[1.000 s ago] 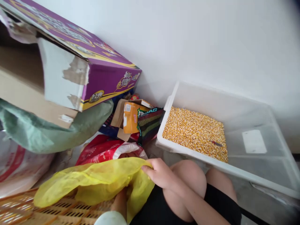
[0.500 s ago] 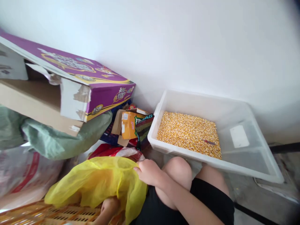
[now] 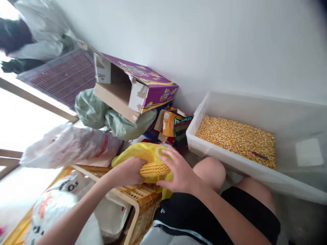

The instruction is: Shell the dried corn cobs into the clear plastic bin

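We judge the corn cob (image 3: pixel 154 169) light, stiff and nubbly, best held by its ends: left hand (image 3: pixel 130 170) gripping one, right hand (image 3: pixel 182 172) spread at the other.

My left arm (image 3: pixel 88 207) extends from the lower left, and my left hand (image 3: pixel 130 170) is curled, its back turned to me. My right arm (image 3: pixel 222 209) extends from the lower right; my right hand (image 3: pixel 183 173) faces it, thumb (image 3: pixel 165 183) and fingers (image 3: pixel 171 154) spread apart.
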Tool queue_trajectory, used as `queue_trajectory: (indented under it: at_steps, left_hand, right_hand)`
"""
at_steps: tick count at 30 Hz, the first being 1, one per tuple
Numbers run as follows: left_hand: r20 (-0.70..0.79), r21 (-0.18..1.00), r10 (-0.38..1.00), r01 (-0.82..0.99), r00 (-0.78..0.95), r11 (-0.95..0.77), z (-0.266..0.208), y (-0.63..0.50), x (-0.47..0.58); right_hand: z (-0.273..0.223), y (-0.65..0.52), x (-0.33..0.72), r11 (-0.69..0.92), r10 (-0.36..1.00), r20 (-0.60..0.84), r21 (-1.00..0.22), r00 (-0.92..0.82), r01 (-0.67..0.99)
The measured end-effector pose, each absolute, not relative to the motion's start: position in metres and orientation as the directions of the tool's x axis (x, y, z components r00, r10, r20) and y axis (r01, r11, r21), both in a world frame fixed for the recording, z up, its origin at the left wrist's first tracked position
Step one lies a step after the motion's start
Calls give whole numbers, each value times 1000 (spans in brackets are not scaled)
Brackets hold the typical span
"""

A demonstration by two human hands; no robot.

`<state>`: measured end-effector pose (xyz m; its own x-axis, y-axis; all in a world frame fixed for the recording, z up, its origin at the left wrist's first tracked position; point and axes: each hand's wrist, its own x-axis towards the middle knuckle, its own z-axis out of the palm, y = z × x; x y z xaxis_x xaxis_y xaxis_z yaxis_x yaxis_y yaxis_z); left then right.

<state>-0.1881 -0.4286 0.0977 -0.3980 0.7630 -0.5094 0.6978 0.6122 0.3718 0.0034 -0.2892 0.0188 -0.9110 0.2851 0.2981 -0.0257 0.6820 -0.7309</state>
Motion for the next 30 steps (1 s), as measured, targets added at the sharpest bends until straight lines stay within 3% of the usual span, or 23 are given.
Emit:
queue_trajectory:
  at_steps: [2, 4, 9, 12, 16, 19, 23, 25, 30]
  left_hand:
    - [-487, 356, 837, 819, -248, 450, 115, -406, -183]
    - [-482, 364, 858, 851, -175, 378, 121, -384, -182]
    - [-512, 547, 856, 794, 69, 263, 97, -333, -182]
    - [-471, 549, 877, 809, 93, 209, 72, -303, -184]
    - [-550, 518, 819, 836, 165, 179, 45, -277, -192]
    - [-493, 492, 862, 855, 118, 165, 30, -274, -201]
    - [-448, 617, 893, 738, 43, 273, 6, -283, -212]
    - [-524, 674, 851, 632, 44, 382, -11, -290, -215]
    - [-739, 635, 673, 369, 34, 678, -75, -332, -191]
  right_hand:
    - [23, -294, 4, 649, 275, 203, -761, -940, 25]
    - [19, -290, 4, 603, 365, 116, -785, -924, 140]
    - [3, -257, 19, 528, 502, 67, -813, -862, 244]
    - [-7, -238, 27, 456, 572, 25, -841, -820, 292]
    - [-27, -224, 19, 333, 613, -79, -876, -786, 348]
    - [-37, -222, 8, 305, 645, -151, -848, -749, 433]
    - [-43, -229, 0, 400, 702, -141, -733, -698, 550]
    - [-47, -235, 0, 472, 695, -140, -651, -705, 595]
    - [-66, -244, 2, 590, 608, -259, -484, -750, 646]
